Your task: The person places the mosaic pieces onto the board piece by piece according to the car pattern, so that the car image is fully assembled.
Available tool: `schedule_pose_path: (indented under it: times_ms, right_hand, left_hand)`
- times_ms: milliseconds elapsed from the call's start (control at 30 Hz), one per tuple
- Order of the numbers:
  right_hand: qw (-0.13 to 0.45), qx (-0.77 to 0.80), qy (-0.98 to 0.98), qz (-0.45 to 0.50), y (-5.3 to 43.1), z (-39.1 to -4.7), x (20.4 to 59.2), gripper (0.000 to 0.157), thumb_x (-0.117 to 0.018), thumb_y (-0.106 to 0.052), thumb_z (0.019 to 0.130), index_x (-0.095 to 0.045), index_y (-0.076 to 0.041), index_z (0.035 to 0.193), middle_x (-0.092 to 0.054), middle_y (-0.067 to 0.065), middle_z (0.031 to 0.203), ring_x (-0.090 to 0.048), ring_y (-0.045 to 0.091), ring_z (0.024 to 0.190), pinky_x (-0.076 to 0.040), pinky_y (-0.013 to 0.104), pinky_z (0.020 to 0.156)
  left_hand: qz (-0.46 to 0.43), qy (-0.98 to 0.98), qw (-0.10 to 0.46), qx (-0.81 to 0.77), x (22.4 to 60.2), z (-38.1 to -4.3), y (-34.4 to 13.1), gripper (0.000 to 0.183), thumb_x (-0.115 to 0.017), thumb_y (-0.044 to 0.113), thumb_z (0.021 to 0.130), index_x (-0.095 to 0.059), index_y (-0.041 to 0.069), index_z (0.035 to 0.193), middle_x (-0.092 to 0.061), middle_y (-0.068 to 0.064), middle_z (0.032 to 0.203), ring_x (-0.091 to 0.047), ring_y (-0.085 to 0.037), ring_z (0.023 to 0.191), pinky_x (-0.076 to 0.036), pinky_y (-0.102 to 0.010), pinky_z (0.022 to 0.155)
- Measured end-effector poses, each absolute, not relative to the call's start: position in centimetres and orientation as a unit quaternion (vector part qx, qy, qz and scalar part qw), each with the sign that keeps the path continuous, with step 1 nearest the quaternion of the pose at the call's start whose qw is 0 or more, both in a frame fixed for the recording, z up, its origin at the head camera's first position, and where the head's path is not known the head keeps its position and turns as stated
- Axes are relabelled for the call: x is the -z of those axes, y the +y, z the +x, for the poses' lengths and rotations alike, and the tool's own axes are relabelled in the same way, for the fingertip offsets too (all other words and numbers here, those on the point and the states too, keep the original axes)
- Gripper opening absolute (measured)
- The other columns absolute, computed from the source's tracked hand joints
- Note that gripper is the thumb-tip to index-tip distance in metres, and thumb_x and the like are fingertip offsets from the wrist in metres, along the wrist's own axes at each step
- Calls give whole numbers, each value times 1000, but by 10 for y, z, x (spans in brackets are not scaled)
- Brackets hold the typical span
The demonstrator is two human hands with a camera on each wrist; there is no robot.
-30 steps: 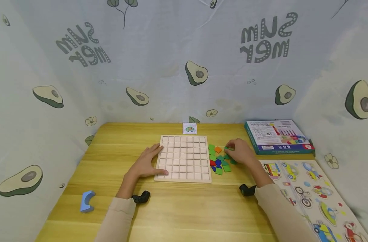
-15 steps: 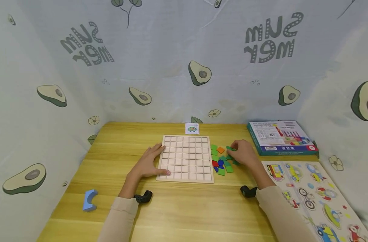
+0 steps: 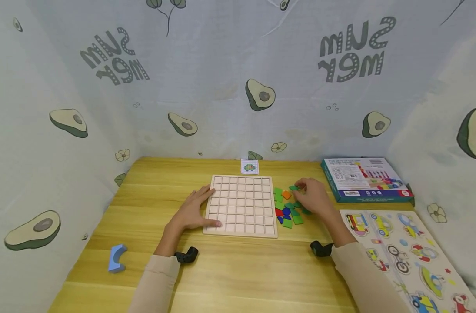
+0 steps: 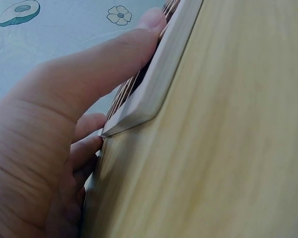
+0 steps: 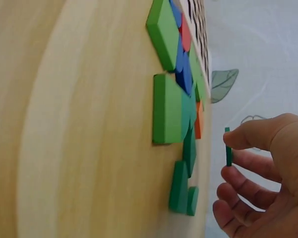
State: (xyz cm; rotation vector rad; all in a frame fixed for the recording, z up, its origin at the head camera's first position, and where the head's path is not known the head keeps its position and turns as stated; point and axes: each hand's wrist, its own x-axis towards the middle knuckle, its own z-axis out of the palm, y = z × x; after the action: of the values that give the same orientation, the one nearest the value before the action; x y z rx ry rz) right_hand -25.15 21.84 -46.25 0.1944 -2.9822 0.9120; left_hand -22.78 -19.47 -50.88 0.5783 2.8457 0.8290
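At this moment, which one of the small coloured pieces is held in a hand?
The dark green piece pinched by the right hand; the others in view, like the orange piece, lie on the table.

To my right, a box lies at the rear of the surface; a picture board lies just in front of it. To my left rests a blue arch. Avocado-print cloth lines the rear and both sides.
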Motion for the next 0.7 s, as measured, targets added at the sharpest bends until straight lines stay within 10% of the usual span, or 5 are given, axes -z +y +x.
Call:
schedule_pose_path:
  times_ms: [700]
  right_hand:
    - [27, -365, -917, 161, 155, -251, 471, 27, -70, -11, 94, -72, 1, 119, -68, 18, 110, -62, 30, 95, -56, 45, 84]
  left_hand:
    - [195, 937, 56, -284, 507, -227, -195, 111, -85, 64, 71, -39, 17, 161, -24, -9, 172, -17, -31, 161, -10, -53, 131]
